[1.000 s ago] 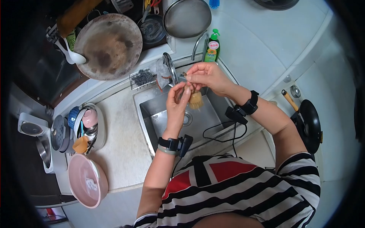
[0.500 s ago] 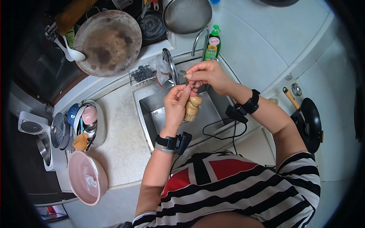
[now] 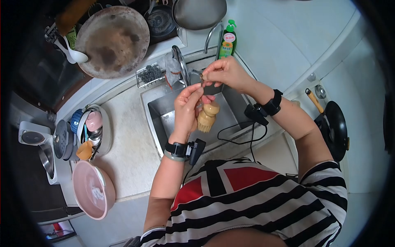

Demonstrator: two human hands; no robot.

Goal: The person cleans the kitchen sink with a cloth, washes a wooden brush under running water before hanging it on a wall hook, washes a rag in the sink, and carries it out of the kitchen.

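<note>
A short wooden dish brush (image 3: 211, 109) with pale bristles hangs bristles down over the steel sink (image 3: 164, 117). My left hand (image 3: 187, 108) is closed at its top, with some fingertips against the knob and the thumb and forefinger pinched on a thin brownish cord. Just above, my right hand (image 3: 227, 75) pinches the upper end of that cord between thumb and fingers. The cord is small, and how it joins the brush is hidden by my left fingers. Behind the hands stands the curved faucet (image 3: 181, 61).
A green soap bottle (image 3: 227, 41) stands behind the sink, beside a wire rack (image 3: 149, 76) with a steel scourer. Leftward are a dish basket (image 3: 106, 136) and a pink basin (image 3: 108, 193). A large wok (image 3: 113, 41) lies at the back left; a black pan (image 3: 336, 131) hangs right.
The whole view has shifted slightly. My hands have drawn a little apart along the cord, and the brush has turned somewhat, its bristles showing more.
</note>
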